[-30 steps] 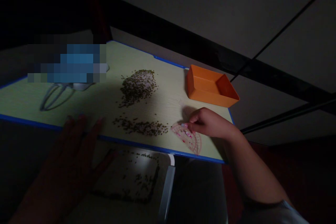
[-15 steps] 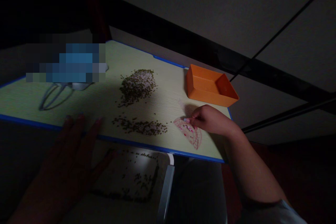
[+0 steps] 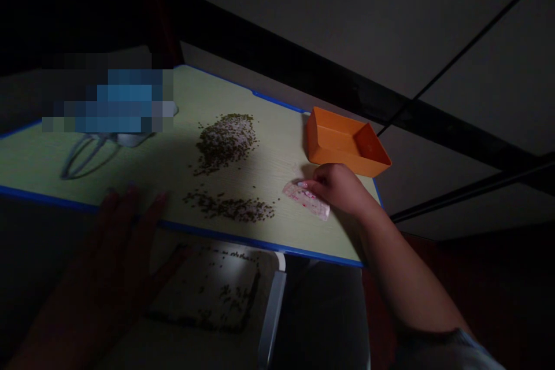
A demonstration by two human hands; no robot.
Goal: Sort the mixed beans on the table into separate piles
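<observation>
Between the thumb and fingers of my right hand [image 3: 336, 185] is a clear plastic protractor [image 3: 315, 206] with pink markings, tilted over the right part of the table. My left hand [image 3: 117, 237] lies with fingers spread at the table's near edge, dim in shadow, and holds nothing. A heap of small greenish-brown grains [image 3: 228, 141] mixed with paler ones lies mid-table. Nearer me, a loose band of the same grains [image 3: 232, 207] stretches towards the protractor.
An orange open box [image 3: 336, 153] stands at the table's right end, just beyond my right hand. Below the near edge is a tray [image 3: 217, 286] with scattered grains. A looped cable [image 3: 82, 156] and a blurred-out blue object [image 3: 124, 101] lie at left on the table [image 3: 277, 156].
My right hand has shifted slightly left and away from me, and the protractor has tipped, so its face now looks narrower. My left hand and the grains look unchanged.
</observation>
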